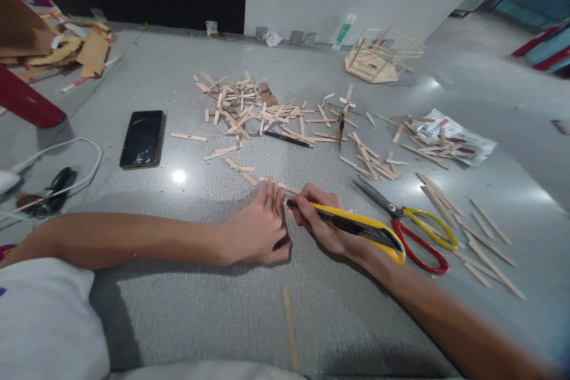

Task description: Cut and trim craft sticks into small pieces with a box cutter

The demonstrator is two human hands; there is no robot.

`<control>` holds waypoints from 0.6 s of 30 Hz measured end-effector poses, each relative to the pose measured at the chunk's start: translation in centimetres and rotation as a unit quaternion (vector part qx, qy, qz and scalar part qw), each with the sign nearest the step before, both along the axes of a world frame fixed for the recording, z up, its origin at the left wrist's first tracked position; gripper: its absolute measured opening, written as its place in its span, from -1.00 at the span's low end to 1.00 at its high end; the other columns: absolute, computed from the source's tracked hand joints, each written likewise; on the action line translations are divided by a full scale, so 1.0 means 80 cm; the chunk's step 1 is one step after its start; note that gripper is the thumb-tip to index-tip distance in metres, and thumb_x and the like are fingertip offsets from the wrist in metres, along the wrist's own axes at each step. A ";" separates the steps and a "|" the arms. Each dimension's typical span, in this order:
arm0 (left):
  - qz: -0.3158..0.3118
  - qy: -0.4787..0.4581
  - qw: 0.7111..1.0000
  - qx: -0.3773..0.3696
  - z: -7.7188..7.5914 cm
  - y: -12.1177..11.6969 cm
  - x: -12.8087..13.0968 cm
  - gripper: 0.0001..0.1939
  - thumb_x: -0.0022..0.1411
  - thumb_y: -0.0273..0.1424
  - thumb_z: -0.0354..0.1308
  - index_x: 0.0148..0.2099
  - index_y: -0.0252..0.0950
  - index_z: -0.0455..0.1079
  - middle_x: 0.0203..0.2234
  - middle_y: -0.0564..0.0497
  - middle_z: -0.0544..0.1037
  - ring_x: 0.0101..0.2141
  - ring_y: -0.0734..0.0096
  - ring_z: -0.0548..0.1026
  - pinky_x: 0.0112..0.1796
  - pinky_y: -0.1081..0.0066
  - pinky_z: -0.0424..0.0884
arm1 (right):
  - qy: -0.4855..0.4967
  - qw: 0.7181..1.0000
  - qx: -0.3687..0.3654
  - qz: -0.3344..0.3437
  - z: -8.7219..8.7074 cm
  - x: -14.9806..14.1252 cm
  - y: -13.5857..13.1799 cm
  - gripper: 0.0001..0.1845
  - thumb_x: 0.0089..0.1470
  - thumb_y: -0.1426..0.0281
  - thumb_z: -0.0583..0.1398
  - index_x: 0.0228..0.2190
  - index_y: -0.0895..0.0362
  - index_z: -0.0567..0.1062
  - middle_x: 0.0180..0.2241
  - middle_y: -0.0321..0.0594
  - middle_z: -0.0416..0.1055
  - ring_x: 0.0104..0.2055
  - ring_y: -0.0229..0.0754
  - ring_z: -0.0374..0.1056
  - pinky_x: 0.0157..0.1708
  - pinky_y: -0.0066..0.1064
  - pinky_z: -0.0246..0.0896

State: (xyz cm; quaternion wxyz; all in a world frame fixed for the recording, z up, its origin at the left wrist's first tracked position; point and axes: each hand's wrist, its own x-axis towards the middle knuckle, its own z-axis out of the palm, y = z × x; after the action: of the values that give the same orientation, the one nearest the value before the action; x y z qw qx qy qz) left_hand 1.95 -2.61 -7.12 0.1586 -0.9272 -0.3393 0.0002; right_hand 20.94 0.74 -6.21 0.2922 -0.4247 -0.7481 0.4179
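My right hand (pixel 323 217) is closed around a yellow and black utility knife (pixel 351 222), its tip pointing left toward my other hand. My left hand (pixel 262 222) is pressed to the grey surface with fingers bent, right beside the knife tip. What lies under its fingertips is mostly hidden; a small pale sliver shows between the hands. Just beyond the fingertips lies a flat wooden stick (pixel 285 187). To the right of my right hand rest scissors (pixel 401 214) with one yellow and one red handle, blades apart.
A pile of wooden sticks (pixel 240 101) spreads across the middle, with a black pen (pixel 288 139) among them. A stick frame model (pixel 374 65) stands at the back right. A phone (pixel 142 138) and white cable (pixel 95 151) lie left. One stick (pixel 290 326) lies near me.
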 end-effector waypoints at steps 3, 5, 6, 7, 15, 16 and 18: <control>0.000 0.008 1.000 -0.001 0.002 0.001 0.000 -0.19 0.37 -0.04 -0.15 0.17 -0.79 0.40 0.08 -0.59 0.48 0.12 -0.34 0.46 0.21 -0.18 0.09 | -0.002 1.000 0.008 0.001 0.003 -0.003 0.000 -0.55 0.35 0.09 0.06 -0.52 0.06 0.29 -0.65 -0.41 0.29 -0.64 -0.33 0.13 -0.57 -0.42 0.07; 0.002 0.016 1.000 -0.002 0.003 0.001 0.000 -0.20 0.36 -0.04 -0.14 0.17 -0.75 0.42 0.08 -0.56 0.49 0.12 -0.33 0.46 0.20 -0.18 0.10 | -0.005 1.000 0.017 0.005 0.003 -0.004 0.000 -0.54 0.35 0.08 0.05 -0.53 0.05 0.28 -0.66 -0.41 0.28 -0.64 -0.32 0.13 -0.56 -0.41 0.09; 0.001 0.018 1.000 -0.002 0.003 0.001 0.000 -0.20 0.36 -0.04 -0.14 0.16 -0.74 0.42 0.08 -0.56 0.49 0.12 -0.33 0.46 0.20 -0.18 0.10 | -0.007 1.000 0.021 0.005 0.002 -0.005 0.000 -0.54 0.35 0.08 0.05 -0.53 0.05 0.28 -0.65 -0.40 0.28 -0.63 -0.32 0.13 -0.54 -0.41 0.10; 0.000 0.017 1.000 -0.001 0.002 0.001 0.000 -0.21 0.36 -0.04 -0.14 0.16 -0.74 0.43 0.08 -0.56 0.49 0.11 -0.33 0.47 0.20 -0.19 0.11 | -0.010 1.000 0.028 0.004 0.000 -0.005 0.000 -0.54 0.35 0.08 0.05 -0.53 0.06 0.27 -0.65 -0.40 0.27 -0.62 -0.32 0.14 -0.54 -0.41 0.10; 0.002 0.007 1.000 -0.015 0.001 0.002 0.000 -0.22 0.36 -0.05 -0.13 0.16 -0.75 0.42 0.09 -0.58 0.47 0.14 -0.32 0.44 0.22 -0.17 0.08 | -0.028 0.996 0.086 0.009 -0.011 -0.003 0.000 -0.58 0.35 0.15 0.07 -0.52 0.04 0.17 -0.63 -0.45 0.07 -0.62 -0.33 0.04 -0.57 -0.42 -0.02; 0.005 0.010 1.000 -0.020 0.003 0.002 0.000 -0.22 0.35 -0.05 -0.12 0.16 -0.74 0.42 0.10 -0.57 0.47 0.14 -0.32 0.44 0.22 -0.17 0.09 | -0.028 0.996 0.084 0.014 -0.010 -0.003 0.000 -0.59 0.35 0.16 0.06 -0.52 0.04 0.17 -0.64 -0.44 0.08 -0.63 -0.33 0.05 -0.57 -0.42 -0.02; 0.007 0.017 0.999 -0.028 0.006 0.002 0.001 -0.22 0.35 -0.04 -0.11 0.18 -0.72 0.41 0.11 -0.57 0.46 0.14 -0.33 0.44 0.21 -0.18 0.10 | -0.029 0.996 0.082 0.027 -0.009 -0.001 0.000 -0.60 0.37 0.19 0.04 -0.51 0.03 0.18 -0.64 -0.44 0.10 -0.63 -0.33 0.07 -0.57 -0.43 -0.02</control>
State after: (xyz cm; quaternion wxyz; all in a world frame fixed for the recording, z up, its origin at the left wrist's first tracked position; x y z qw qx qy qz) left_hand 2.04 -2.44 -6.65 0.1382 -0.9286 -0.3433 0.0272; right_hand 20.86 0.73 -6.91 0.2926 -0.3906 -0.7996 0.3500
